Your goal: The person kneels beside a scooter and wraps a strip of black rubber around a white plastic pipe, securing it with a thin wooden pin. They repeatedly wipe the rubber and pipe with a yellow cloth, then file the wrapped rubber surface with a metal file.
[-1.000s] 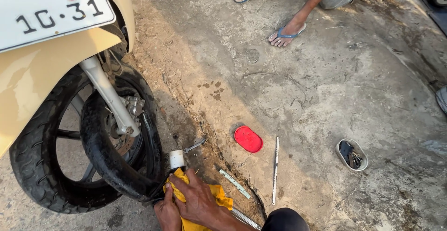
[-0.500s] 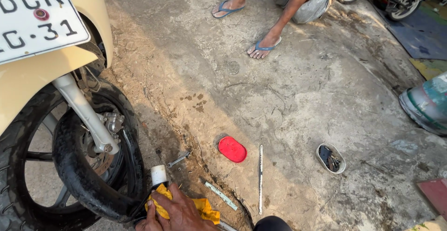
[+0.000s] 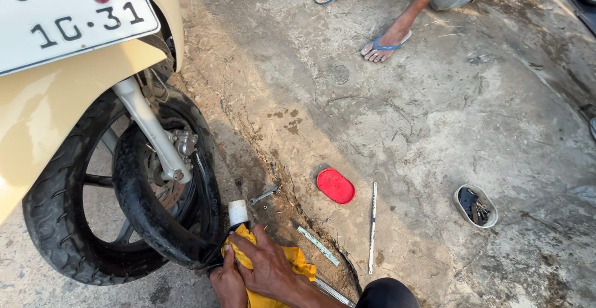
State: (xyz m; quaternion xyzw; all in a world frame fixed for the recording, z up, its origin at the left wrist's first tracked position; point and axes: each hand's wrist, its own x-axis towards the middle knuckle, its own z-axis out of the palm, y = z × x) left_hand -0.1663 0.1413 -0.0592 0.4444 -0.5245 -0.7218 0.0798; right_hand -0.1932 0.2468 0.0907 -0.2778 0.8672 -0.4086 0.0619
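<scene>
Unmoved, yellow cloth (image 3: pixel 292 259) stays beneath right-hand fingers (image 3: pixel 257 246).

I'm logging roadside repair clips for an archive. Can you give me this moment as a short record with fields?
Setting: rough concrete ground beside a cream scooter
Left hand: at the yellow cloth, by the inner tube
Right hand: pressed on the yellow cloth
White tube piece: upright above the cloth
Nearby: red oval lid, thin metal rod, small wrench, dish of small parts
Other person: feet in blue sandals
</scene>
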